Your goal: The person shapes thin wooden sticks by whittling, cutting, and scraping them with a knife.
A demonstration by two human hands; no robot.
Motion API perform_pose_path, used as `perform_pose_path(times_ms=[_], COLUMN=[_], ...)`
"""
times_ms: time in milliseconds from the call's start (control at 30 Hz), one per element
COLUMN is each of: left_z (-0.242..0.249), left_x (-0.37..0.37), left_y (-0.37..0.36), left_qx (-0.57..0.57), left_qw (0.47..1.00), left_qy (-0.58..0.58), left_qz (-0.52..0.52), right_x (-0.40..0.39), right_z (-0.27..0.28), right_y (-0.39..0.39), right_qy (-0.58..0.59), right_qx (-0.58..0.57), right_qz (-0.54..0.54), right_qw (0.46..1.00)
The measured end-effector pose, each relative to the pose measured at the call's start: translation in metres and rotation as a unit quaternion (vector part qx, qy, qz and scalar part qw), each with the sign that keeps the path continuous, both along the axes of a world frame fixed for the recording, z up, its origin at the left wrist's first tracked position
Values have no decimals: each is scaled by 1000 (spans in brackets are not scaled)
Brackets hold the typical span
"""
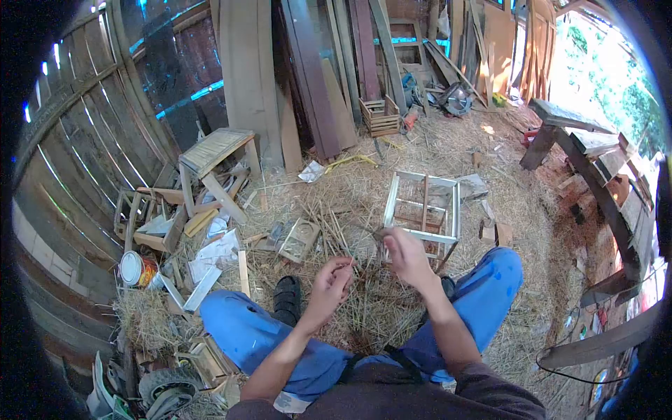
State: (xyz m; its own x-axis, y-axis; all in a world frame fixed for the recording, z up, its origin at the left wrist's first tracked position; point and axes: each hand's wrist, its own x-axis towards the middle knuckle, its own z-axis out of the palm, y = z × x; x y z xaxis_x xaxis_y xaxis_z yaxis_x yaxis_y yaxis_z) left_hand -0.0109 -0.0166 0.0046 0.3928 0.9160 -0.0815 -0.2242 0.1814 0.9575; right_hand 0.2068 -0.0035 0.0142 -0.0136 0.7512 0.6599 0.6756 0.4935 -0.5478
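Note:
My left hand [329, 288] is closed in a pinch above the straw, between my knees. A thin sliver [352, 262] with a reddish tip sticks out from its fingertips; most of it is hidden. Higher and to the right, my right hand [407, 257] is wrapped round a dark, thin, blade-like tool [365, 228] that points left; its handle is covered by the fingers. The two hands are apart. Just beyond them, several thin sticks [327, 222] lie on the straw. A small wooden frame [424, 179] with pale bars stands behind my right hand.
A small wooden table [218, 148] stands at left among scraps, near a paint can [133, 269]. A wooden block with a hole [299, 240] lies ahead. Boards [250, 84] lean on the back wall beside a slatted crate [380, 117]. A rough wooden bench [607, 192] runs along the right.

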Motion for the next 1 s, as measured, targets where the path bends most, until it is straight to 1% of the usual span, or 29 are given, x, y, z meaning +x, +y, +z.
perform_pose_path(times_ms=[33,100,133,233,267,333,367,433,500,533,633,667,767,800,833,900,933,1000], left_z=[1,3,2,-4,-8,-10,-11,1,-5,-6,-1,-2,-6,-5,-4,0,1,-1], left_x=[0,-1,1,-2,0,12,12,13,11,11,12,12,11,11,10,13,14,13], left_y=[2,5,4,4,6,10,12,8,8,10,7,8,12,12,11,9,8,10], left_qx=[16,44,112,43,98,209,203,184,194,201,157,168,201,211,220,176,155,206], left_qw=[1000,998,990,998,993,972,972,973,968,965,969,967,960,957,954,969,975,964], left_qy=[14,40,86,55,68,89,100,124,148,158,186,187,191,193,196,159,139,142], left_qz=[-4,-9,17,-6,18,65,65,62,52,48,35,33,38,42,45,67,77,84], right_x=[3,1,-2,-13,-8,1,3,-5,-14,-7,-6,-12,-10,-6,-5,-5,-8,-8], right_z=[-2,-7,-9,-8,-3,2,3,3,4,-3,3,-3,-8,-5,-5,-7,-3,-10], right_y=[1,-6,-9,-8,-5,2,4,-8,-20,-12,-9,-14,-12,-7,-4,-2,-11,-9], right_qy=[16,3,-4,-16,-32,-4,10,-52,-111,-54,-22,-57,-32,-5,-3,2,-81,-49], right_qx=[-10,15,27,31,7,-28,-47,-31,-13,21,37,20,37,-18,1,37,28,36], right_qz=[-33,-49,-55,-64,-99,-144,-164,-114,-64,-76,-105,-64,-96,-176,-154,-117,-51,-108], right_qw=[999,999,998,997,995,989,985,992,992,995,994,996,994,984,988,992,995,992])
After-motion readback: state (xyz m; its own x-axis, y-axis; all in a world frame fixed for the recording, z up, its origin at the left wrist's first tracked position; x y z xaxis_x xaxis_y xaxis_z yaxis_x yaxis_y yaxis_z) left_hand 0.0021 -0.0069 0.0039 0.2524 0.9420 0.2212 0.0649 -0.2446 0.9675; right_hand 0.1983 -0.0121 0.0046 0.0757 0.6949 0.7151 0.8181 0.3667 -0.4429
